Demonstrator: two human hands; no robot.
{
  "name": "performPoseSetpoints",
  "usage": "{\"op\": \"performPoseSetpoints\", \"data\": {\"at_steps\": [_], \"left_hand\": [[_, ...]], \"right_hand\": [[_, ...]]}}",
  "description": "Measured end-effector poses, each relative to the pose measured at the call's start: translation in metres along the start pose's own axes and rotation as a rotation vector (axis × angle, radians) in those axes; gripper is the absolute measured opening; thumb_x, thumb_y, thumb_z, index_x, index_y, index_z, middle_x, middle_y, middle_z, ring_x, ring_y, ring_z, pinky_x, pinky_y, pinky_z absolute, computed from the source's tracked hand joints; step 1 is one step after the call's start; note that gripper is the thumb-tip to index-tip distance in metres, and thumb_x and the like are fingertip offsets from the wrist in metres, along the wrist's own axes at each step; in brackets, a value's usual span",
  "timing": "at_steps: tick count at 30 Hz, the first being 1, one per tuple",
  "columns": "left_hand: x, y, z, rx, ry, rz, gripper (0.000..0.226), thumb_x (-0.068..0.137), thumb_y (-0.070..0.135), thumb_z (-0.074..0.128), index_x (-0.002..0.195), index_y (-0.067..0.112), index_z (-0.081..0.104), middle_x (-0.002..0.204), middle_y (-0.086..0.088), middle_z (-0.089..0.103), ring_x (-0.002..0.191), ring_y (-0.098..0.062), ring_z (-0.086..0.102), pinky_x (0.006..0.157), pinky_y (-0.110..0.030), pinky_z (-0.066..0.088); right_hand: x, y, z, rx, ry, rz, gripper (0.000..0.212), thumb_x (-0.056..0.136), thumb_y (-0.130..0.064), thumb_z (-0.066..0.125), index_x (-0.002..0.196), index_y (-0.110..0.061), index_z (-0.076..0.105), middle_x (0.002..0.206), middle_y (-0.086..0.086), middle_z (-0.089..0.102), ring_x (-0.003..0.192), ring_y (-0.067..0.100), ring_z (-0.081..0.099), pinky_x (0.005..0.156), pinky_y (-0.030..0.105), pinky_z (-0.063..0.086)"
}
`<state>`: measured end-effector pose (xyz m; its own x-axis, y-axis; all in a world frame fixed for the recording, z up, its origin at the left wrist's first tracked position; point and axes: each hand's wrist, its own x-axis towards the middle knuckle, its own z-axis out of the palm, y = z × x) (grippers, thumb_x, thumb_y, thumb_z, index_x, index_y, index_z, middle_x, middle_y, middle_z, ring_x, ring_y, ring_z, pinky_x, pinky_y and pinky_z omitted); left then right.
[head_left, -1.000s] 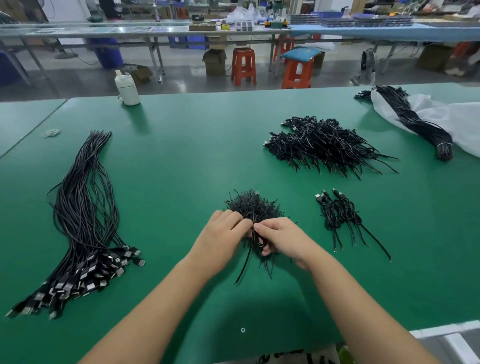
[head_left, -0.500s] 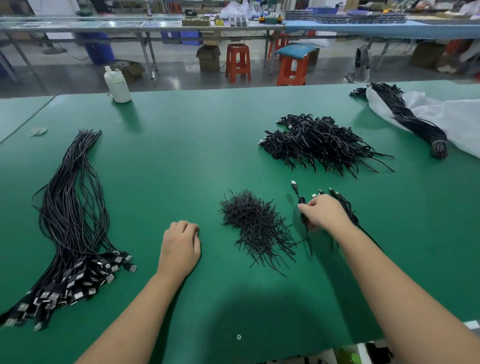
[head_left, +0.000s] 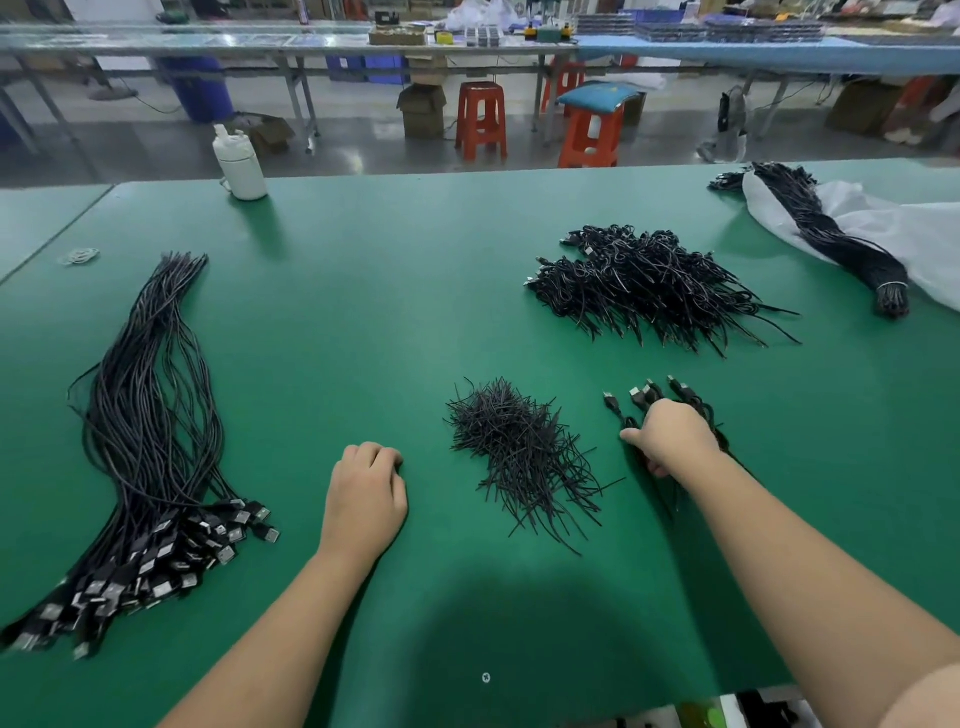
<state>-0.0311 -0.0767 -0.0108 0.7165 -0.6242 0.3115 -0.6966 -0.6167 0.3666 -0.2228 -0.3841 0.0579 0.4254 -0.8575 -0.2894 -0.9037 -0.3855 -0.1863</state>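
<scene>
A heap of short black wire ties (head_left: 514, 447) lies in the middle of the green table (head_left: 363, 312). Right of it are a few small coiled black cables (head_left: 644, 395) with their plugs pointing away from me. My right hand (head_left: 670, 436) lies over these cables, fingers curled round them. My left hand (head_left: 366, 493) rests on the bare table left of the ties, loosely curled and holding nothing. A big pile of tied cables (head_left: 649, 280) sits further back on the right.
Long loose black USB cables (head_left: 145, 415) stretch along the left side, plugs toward me. A white bottle (head_left: 240, 163) stands at the far edge. A white bag (head_left: 924, 234) carries a banded cable bundle (head_left: 831, 239) at far right. Rubber bands (head_left: 80, 255) lie far left.
Both hands left the tie heap, where they held a cable together. The right hand moved right onto the small coiled cables; the left hand moved left onto the table.
</scene>
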Motion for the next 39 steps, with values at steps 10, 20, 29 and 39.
{"op": "performPoseSetpoints", "data": {"at_steps": [10,20,29,39], "left_hand": [[0.001,0.0,0.0,0.006,0.002,0.002,0.015,0.083,0.002,0.062,0.096,0.005,0.07,0.093,-0.006,0.065,0.089,-0.027,0.054,0.079,-0.04,0.049],[0.001,-0.003,-0.001,0.006,-0.039,0.003,0.017,0.085,0.002,0.058,0.098,0.007,0.067,0.098,-0.003,0.064,0.09,-0.023,0.052,0.08,-0.036,0.046],[0.037,-0.049,-0.077,0.478,-0.488,0.097,0.057,0.082,0.006,0.041,0.13,0.032,0.055,0.129,0.002,0.057,0.119,-0.021,0.05,0.096,-0.038,0.04],[0.033,-0.101,-0.141,0.662,-0.727,-0.184,0.02,0.088,0.016,0.056,0.103,0.026,0.066,0.1,0.005,0.066,0.095,-0.02,0.063,0.081,-0.033,0.052]], "right_hand": [[0.002,0.01,0.001,-0.369,0.256,-0.096,0.055,0.092,-0.064,0.051,0.065,-0.016,0.049,0.053,-0.003,0.052,0.043,0.016,0.046,0.045,0.019,0.03],[-0.034,-0.018,0.032,-0.261,0.177,-0.231,0.037,0.106,-0.031,0.038,0.096,-0.01,0.067,0.089,0.003,0.066,0.072,0.021,0.065,0.062,0.03,0.055],[-0.049,-0.019,0.042,-0.276,0.144,-0.158,0.024,0.1,-0.024,0.051,0.088,-0.017,0.072,0.075,-0.004,0.064,0.065,0.016,0.062,0.05,0.023,0.043],[-0.055,-0.024,0.038,-0.28,0.123,-0.144,0.026,0.101,-0.026,0.051,0.078,-0.017,0.059,0.063,-0.005,0.052,0.058,0.015,0.052,0.043,0.022,0.032]]}}
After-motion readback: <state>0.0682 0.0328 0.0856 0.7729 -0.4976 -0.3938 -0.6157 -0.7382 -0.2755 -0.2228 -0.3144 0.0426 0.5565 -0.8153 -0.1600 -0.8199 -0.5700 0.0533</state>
